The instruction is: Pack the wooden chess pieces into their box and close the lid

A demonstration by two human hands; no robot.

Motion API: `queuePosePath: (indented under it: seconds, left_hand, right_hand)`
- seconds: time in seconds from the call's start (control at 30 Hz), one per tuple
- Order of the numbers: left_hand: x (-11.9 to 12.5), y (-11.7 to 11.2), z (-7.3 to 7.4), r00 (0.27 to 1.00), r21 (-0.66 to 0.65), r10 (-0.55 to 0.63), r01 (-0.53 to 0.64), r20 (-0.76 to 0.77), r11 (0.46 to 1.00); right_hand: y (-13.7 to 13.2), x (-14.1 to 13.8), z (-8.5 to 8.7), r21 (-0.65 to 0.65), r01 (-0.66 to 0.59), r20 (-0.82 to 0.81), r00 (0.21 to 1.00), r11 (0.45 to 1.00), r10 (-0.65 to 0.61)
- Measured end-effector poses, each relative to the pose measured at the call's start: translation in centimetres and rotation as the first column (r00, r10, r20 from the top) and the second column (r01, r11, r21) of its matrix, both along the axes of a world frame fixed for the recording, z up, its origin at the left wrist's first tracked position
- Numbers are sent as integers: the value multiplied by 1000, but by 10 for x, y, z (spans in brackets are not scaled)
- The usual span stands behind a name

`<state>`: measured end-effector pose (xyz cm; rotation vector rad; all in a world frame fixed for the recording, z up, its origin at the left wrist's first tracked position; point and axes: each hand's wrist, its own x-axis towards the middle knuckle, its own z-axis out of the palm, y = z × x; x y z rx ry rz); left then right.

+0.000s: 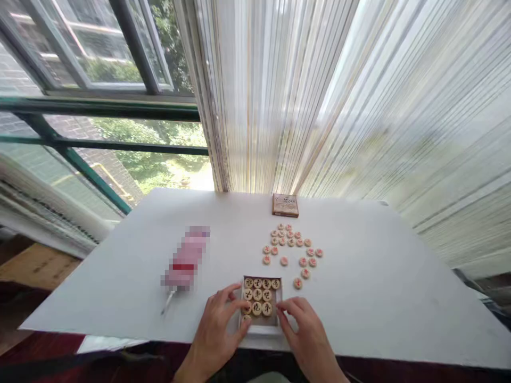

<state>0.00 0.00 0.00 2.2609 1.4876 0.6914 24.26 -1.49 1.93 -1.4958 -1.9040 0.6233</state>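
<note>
A shallow open box (265,330) stands near the table's front edge, with rows of round wooden Chinese chess pieces (257,294) marked in black inside it. My left hand (219,324) reaches over the box's left wall. Its index finger and thumb close around a chess piece (247,318) at the lower left, partly hidden by the fingertips. At the opposite side, my right hand (305,332) pinches the right wall with thumb and index finger. Whether a piece is also between those fingertips is hidden. Bare bottom shows along the box's right side.
Loose chess pieces, many marked in red (283,261), lie scattered beyond the box on the white table (359,303). A brown box lid (285,205) lies near the back edge. To the left is a blurred pink package (187,258). A string curtain (275,106) and windows stand behind.
</note>
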Motion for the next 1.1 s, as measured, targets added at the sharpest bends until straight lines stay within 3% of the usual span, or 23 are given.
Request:
queuePosePath:
  seconds: [0.33, 0.7, 0.9, 1.1]
  left_hand:
    - [10, 1, 12, 995, -32, 96, -95, 18, 995]
    - [8, 4, 9, 997, -84, 52, -47, 64, 995]
    - [9, 2, 6, 995, -23, 55, -53, 86, 998]
    - [16, 2, 6, 994, 0, 76, -77, 75, 997]
  right_hand:
    - [-3, -24, 6, 181, -142, 71, 989, 973, 131]
    - [-9, -18, -17, 270, -232, 229, 958, 934, 172]
    - [-11, -18, -21, 271, -240, 249, 953, 932, 173]
    - [-15, -15, -21, 333, -157, 231, 970, 930, 81]
